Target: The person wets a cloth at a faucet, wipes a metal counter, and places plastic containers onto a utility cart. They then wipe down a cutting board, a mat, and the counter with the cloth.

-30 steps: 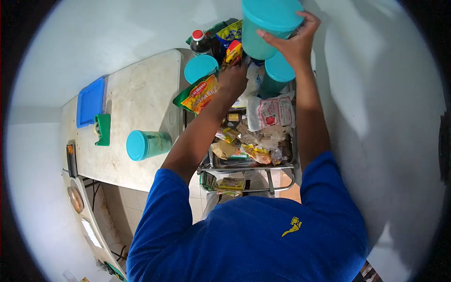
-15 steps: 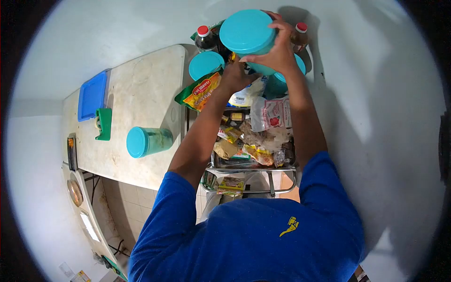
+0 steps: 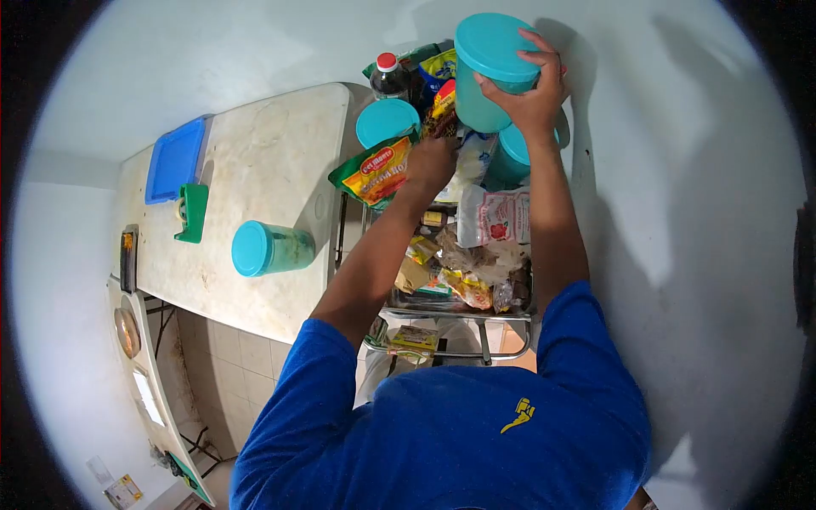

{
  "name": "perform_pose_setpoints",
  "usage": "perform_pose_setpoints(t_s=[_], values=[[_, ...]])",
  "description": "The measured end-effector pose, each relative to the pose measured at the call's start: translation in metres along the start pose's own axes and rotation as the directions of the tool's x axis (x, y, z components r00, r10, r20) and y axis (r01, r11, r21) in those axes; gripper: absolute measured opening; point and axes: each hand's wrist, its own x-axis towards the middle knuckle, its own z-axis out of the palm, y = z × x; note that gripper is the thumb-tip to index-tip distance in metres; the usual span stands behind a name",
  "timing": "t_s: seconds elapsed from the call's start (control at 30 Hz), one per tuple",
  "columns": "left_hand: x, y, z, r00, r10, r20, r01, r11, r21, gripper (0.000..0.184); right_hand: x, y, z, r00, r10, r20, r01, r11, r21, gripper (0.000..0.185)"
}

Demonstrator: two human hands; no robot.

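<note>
My right hand [image 3: 537,95] grips a tall clear canister [image 3: 480,106] with a teal lid, fingers over the lid's edge and thumb at its side. The canister is tilted and raised over the crowded shelf top. My left hand [image 3: 432,166] is closed at the lower end of a red, yellow and dark packet [image 3: 441,109]; its fingertips are hidden. Beside that hand leans a green and yellow Del Monte pouch [image 3: 380,170]. Another teal lid [image 3: 387,123] shows behind the pouch, and a second teal-lidded canister [image 3: 512,157] stands beneath my right hand.
A dark bottle with a red cap [image 3: 389,78] stands at the back. Below lies a rack tray with plastic bags [image 3: 493,217] and food packets. On the table [image 3: 263,161] at left are a teal-lidded canister [image 3: 270,249], a green tape dispenser [image 3: 192,212] and a blue tray [image 3: 176,160].
My right hand has moved the canister to the right, uncovering more of the packets behind it. My left hand has lowered slightly and closed, its thumb no longer spread.
</note>
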Motion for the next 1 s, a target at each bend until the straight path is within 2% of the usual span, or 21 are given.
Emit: perform_pose_setpoints(t_s=[0.03, 0.13, 0.23, 0.47, 0.57, 0.67, 0.77, 1.0], values=[[-0.002, 0.000, -0.002, 1.000, -0.020, -0.001, 0.020, 1.000, -0.002, 0.013, 0.000, 0.002, 0.001, 1.000, 0.001, -0.012, -0.001, 1.000, 0.013, 0.057], [-0.018, 0.000, -0.009, 1.000, -0.015, -0.021, 0.016, 0.997, 0.082, 0.016, 0.001, 0.001, 0.002, 0.991, 0.026, 0.134, -0.032, 0.999, 0.039, 0.055], [-0.030, 0.017, -0.028, 0.997, -0.081, 0.020, 0.077, 0.986, 0.145, 0.016, 0.001, -0.007, 0.005, 0.965, -0.031, 0.262, 0.001, 0.994, 0.111, 0.052], [-0.037, 0.014, -0.032, 0.999, -0.048, 0.024, 0.044, 0.991, 0.130, 0.021, -0.012, -0.010, 0.019, 0.926, 0.101, 0.363, -0.124, 0.991, 0.040, 0.050], [-0.037, 0.013, -0.029, 0.997, -0.070, 0.045, 0.063, 0.985, 0.159, 0.021, -0.026, -0.006, 0.022, 0.935, 0.093, 0.342, -0.081, 0.996, -0.048, 0.051], [-0.033, 0.002, -0.015, 0.999, -0.042, -0.008, 0.042, 0.990, 0.136, 0.016, -0.034, -0.008, 0.022, 0.939, 0.231, 0.253, -0.221, 0.973, -0.066, 0.051], [-0.031, 0.008, -0.019, 0.993, -0.102, 0.056, 0.092, 0.984, 0.151, 0.022, -0.032, -0.008, 0.019, 0.939, 0.235, 0.252, -0.223, 0.972, -0.076, 0.051], [-0.032, 0.009, -0.023, 0.999, -0.016, 0.042, 0.008, 0.985, 0.174, 0.022, -0.047, 0.000, 0.027, 0.946, 0.199, 0.258, -0.166, 0.976, -0.143, 0.045]])
